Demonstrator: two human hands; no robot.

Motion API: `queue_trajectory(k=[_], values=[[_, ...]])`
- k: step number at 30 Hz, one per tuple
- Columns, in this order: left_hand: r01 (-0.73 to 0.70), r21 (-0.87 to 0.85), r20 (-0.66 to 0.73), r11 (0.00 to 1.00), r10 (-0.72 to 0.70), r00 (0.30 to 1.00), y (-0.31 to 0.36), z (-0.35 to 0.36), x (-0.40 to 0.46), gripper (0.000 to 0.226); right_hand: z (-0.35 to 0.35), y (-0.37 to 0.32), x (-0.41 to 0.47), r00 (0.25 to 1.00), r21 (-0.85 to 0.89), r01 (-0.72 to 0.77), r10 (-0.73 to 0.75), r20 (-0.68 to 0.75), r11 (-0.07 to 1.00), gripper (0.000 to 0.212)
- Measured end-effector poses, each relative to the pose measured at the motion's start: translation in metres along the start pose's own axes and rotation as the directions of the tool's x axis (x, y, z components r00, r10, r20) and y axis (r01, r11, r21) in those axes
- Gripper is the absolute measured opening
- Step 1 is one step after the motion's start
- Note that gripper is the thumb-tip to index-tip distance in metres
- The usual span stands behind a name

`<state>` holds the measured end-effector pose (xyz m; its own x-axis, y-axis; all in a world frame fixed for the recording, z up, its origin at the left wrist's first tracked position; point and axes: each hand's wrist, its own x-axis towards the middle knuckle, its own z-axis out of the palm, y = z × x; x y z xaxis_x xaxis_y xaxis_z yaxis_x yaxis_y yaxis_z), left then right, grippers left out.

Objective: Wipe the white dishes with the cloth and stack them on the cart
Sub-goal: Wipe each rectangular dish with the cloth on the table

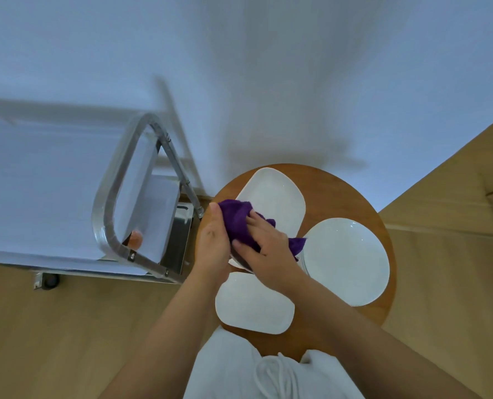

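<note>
Dim bluish light, fisheye-warped edges

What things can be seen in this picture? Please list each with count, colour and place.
round table: one, brown wood, centre right
rounded-rectangular dishes: two on the table, white, far side and near side
round plates: one stack, white, right side of the table
cloth: one, purple, under the right hand
held dish: one, mostly hidden, between the hands
cart: one, metal, left of the table
left hand: one, holds the dish edge
right hand: one, presses the cloth
</note>
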<state>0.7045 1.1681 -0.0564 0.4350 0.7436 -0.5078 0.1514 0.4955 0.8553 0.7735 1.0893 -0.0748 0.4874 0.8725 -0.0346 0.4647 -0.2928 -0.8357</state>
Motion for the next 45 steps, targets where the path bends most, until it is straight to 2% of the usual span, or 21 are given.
queue_trajectory(k=[3,5,7,10,12,15,17,19,21,23,25,27,30,32,35,38,41,45], values=[[0.034,-0.023,0.022,0.999,-0.033,0.999,0.002,-0.001,0.002,0.079,-0.010,-0.001,-0.005,0.993,0.091,-0.010,-0.001,0.120,0.996,0.029],[0.077,-0.019,0.037,0.997,-0.077,0.996,0.005,-0.002,0.004,0.081,-0.020,0.000,-0.008,0.985,0.105,0.033,-0.050,0.164,0.994,0.031],[0.121,0.010,0.059,0.993,-0.122,0.991,0.007,-0.002,0.006,0.071,-0.028,0.004,-0.013,0.974,0.047,0.083,-0.091,0.207,0.995,0.032],[0.122,0.137,0.113,0.983,-0.138,0.984,0.009,-0.003,0.012,0.045,-0.038,0.013,-0.021,0.945,-0.151,0.235,-0.189,0.268,0.960,0.035],[0.125,0.175,0.159,0.977,-0.154,0.975,0.013,-0.003,0.017,0.030,-0.045,0.016,-0.026,0.905,-0.306,0.389,-0.298,0.305,0.869,0.040],[0.117,0.249,0.242,0.961,-0.179,0.954,0.021,-0.006,0.024,0.031,-0.051,0.022,-0.029,0.803,-0.530,0.595,-0.466,0.371,0.604,0.053],[0.088,0.313,0.329,0.946,-0.195,0.924,0.027,-0.011,0.027,0.036,-0.053,0.028,-0.031,0.736,-0.587,0.669,-0.513,0.442,0.455,0.058],[0.082,0.403,0.379,0.912,-0.248,0.891,0.036,-0.019,0.030,0.039,-0.056,0.037,-0.036,0.706,-0.592,0.701,-0.504,0.498,0.398,0.061],[0.116,0.457,0.370,0.882,-0.307,0.877,0.045,-0.025,0.033,0.041,-0.058,0.043,-0.040,0.721,-0.610,0.686,-0.485,0.495,0.397,0.062],[0.166,0.429,0.347,0.888,-0.331,0.878,0.050,-0.028,0.032,0.041,-0.057,0.044,-0.041,0.747,-0.623,0.653,-0.504,0.434,0.431,0.057],[0.207,0.340,0.291,0.917,-0.312,0.904,0.049,-0.028,0.027,0.041,-0.056,0.042,-0.038,0.774,-0.625,0.609,-0.537,0.335,0.488,0.050],[0.228,0.154,0.216,0.961,-0.258,0.942,0.041,-0.023,0.019,0.043,-0.056,0.035,-0.032,0.822,-0.635,0.528,-0.529,0.213,0.564,0.049],[0.148,-0.143,0.002,0.979,-0.149,0.989,0.015,-0.001,-0.002,0.034,-0.053,0.020,-0.020,0.893,-0.650,0.345,-0.450,0.005,0.677,0.054],[0.071,-0.177,-0.107,0.982,-0.091,0.990,-0.002,0.019,-0.020,0.016,-0.042,0.008,-0.014,0.902,-0.659,0.264,-0.423,-0.090,0.704,0.048],[0.028,-0.214,-0.174,0.976,-0.066,0.983,-0.010,0.032,-0.025,0.015,-0.022,-0.007,-0.014,0.892,-0.651,0.246,-0.431,-0.138,0.718,0.043],[-0.009,-0.134,-0.237,0.991,-0.024,0.971,-0.001,0.020,-0.013,0.029,-0.017,-0.003,-0.019,0.864,-0.623,0.333,-0.494,-0.099,0.708,0.046],[-0.027,-0.080,-0.234,0.996,0.007,0.972,0.009,0.004,0.000,0.043,-0.022,0.013,-0.029,0.858,-0.674,0.433,-0.503,0.105,0.599,0.065],[-0.107,0.123,-0.184,0.987,0.129,0.974,0.022,-0.006,0.009,0.052,-0.030,0.028,-0.036,0.830,-0.682,0.531,-0.469,0.300,0.503,0.072]])
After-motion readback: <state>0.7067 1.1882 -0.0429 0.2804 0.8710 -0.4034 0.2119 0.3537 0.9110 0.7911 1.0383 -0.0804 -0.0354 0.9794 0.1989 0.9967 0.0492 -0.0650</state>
